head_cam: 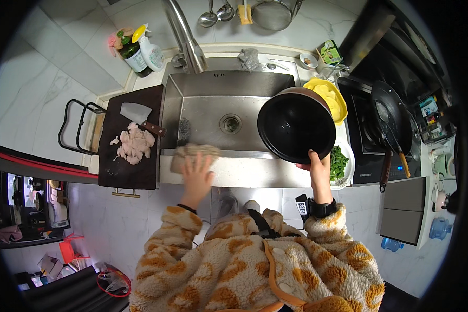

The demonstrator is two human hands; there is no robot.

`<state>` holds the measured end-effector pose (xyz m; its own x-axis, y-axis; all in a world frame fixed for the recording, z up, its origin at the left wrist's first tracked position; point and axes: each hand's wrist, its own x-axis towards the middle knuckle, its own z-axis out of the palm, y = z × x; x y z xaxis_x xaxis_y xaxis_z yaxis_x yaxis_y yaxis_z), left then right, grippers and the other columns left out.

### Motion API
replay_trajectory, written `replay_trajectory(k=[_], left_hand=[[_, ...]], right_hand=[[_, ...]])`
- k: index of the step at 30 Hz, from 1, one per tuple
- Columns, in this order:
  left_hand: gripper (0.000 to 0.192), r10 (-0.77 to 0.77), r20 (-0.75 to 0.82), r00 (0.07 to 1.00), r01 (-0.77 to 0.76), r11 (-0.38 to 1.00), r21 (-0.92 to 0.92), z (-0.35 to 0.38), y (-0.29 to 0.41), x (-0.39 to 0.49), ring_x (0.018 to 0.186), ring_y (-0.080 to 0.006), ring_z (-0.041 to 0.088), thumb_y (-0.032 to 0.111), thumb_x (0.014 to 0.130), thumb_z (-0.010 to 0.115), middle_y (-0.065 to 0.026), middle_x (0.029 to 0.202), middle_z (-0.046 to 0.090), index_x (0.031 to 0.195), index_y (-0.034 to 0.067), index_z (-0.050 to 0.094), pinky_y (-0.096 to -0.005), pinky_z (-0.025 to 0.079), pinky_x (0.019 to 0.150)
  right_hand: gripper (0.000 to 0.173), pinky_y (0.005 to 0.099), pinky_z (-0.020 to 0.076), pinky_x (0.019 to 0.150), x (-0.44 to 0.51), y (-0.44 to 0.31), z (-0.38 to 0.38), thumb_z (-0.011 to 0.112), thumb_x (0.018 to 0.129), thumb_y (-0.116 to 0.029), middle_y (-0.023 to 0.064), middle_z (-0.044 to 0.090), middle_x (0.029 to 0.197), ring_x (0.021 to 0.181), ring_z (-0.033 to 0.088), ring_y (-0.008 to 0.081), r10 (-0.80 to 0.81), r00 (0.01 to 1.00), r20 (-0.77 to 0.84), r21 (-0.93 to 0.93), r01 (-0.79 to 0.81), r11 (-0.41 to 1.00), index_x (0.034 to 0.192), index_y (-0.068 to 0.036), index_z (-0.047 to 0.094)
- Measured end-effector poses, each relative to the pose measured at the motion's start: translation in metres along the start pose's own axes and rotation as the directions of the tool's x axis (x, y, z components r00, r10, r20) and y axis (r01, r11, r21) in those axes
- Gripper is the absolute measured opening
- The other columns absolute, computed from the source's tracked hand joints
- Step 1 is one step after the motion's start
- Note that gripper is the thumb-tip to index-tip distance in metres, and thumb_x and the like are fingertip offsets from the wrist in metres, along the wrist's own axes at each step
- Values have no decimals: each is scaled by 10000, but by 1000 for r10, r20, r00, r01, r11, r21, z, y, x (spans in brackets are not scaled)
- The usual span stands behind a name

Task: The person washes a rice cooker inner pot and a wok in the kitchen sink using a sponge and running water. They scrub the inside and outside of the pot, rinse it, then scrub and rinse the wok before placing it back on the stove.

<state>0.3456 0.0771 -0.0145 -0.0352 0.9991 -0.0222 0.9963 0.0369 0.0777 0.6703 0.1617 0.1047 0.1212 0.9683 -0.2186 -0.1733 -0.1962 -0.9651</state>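
Note:
My left hand (196,175) lies on a folded beige cloth (181,158) at the front edge of the sink; both are blurred. My right hand (318,169) grips the rim of a deep pot (292,124) with a black inside, tilted with its mouth towards me over the right side of the steel sink (206,113). On a dark cutting board (111,156) to the left are cut pieces of pale raw meat (134,144) and a cleaver (136,112) with a wooden handle.
A faucet (187,46) arches over the sink. Right of it stand a yellow dish of pale slices (345,113) and a white plate (350,171) of chopped greens. A wok (397,117) sits on the cooktop (355,156). Bottles (152,54) stand at the back left.

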Motion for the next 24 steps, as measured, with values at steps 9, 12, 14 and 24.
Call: replay_trajectory(k=[9,12,14,24], left_hand=[[519,69,89,994,-44,966,-255,-20,5,7,1113,-374,378,133,741,512,-194,1287,359,1255,101,454,-516,358,894],[573,432,191,881,-334,857,-393,-17,70,31,1203,-376,312,71,731,479,-157,1342,339,1297,133,413,-477,297,1007],[597,613,265,744,-468,762,-447,-13,113,49,1296,-337,197,29,747,434,-84,1424,243,1324,173,377,-455,193,1067],[332,442,306,843,-355,885,-301,8,219,123,1088,-316,473,111,804,460,-119,1240,462,1122,105,554,-415,403,863]], right_hand=[[301,304,556,520,6,-8,19,466,842,-80,105,546,940,705,603,209,-34,998,-47,-1,34,999,1128,-7,410],[274,309,555,527,7,-13,16,469,842,-81,96,551,933,712,602,208,-18,996,-84,34,20,999,1104,-10,428],[270,309,554,526,6,-16,12,471,841,-81,95,553,930,715,602,207,-27,992,-122,39,32,999,1099,-10,432],[281,296,540,514,5,-23,10,493,837,-93,78,548,927,693,588,191,-36,969,-244,11,40,999,1103,-7,458]])
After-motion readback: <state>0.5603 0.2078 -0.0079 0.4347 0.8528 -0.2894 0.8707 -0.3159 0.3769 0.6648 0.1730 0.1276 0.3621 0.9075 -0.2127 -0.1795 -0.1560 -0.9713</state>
